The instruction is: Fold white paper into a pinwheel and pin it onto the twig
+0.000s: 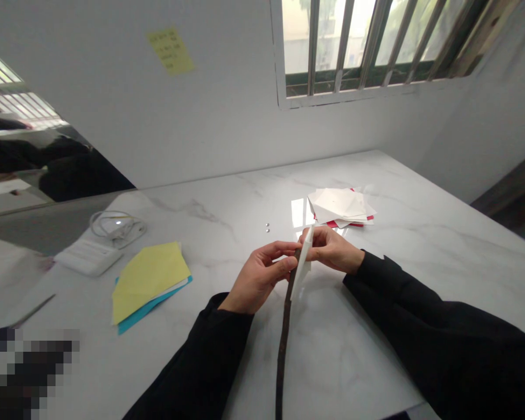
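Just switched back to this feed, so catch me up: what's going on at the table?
A person at a white marble table is holding a narrow piece of white paper between the left hand and right hand. A long dark strip runs down from the left hand's grip. Nearby lie a pile of white sheets with red beneath and a yellow sheet on blue paper.

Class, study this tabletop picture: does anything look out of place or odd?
Two small shiny beads lie loose on the marble table, away from everything else. The white paper pile also looks untidy: its sheets sit askew, with red paper showing beneath.
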Action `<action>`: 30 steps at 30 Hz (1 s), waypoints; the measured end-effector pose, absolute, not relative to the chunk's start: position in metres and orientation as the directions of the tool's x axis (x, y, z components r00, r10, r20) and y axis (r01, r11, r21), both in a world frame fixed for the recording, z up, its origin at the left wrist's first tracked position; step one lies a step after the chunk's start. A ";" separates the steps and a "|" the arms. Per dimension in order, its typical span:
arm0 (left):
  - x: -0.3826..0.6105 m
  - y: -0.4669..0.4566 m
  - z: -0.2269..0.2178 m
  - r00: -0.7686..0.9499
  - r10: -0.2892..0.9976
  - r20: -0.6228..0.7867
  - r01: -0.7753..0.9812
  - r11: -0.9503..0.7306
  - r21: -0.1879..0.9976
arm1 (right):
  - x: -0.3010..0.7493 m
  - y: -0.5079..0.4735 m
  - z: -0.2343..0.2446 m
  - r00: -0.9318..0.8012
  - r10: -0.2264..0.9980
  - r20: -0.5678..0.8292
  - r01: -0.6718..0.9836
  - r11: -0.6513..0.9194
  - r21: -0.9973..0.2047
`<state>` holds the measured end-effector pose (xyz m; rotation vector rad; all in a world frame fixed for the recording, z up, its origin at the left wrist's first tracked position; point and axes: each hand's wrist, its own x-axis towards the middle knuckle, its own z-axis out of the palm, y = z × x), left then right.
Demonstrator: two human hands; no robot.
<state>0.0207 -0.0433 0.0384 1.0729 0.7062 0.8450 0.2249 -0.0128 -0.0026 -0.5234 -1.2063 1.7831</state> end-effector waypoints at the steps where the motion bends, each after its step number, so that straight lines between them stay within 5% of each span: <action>1: 0.021 -0.043 0.037 0.504 0.859 -0.095 -0.255 0.253 0.933 | 0.225 -0.013 -0.002 -0.513 0.849 0.128 -0.433 -0.127 -0.892; 11: 0.022 -0.041 0.023 0.480 0.861 -0.168 -0.367 0.371 0.853 | 0.223 -0.013 -0.009 -0.504 0.856 0.112 -0.370 -0.096 -0.924; 21: 0.013 -0.019 0.017 0.305 0.947 -0.096 -0.531 0.253 0.809 | 0.210 -0.012 -0.007 -0.461 0.887 -0.022 -0.251 -0.154 -0.956; 25: 0.004 -0.008 0.020 0.154 0.983 -0.098 -0.633 0.174 0.754 | 0.206 -0.020 0.000 -0.667 0.744 -0.037 0.003 -0.047 -0.999; 30: 0.005 -0.007 0.019 0.124 0.987 -0.102 -0.654 0.159 0.740 | 0.193 -0.035 0.001 -0.827 0.562 -0.007 0.031 0.033 -0.999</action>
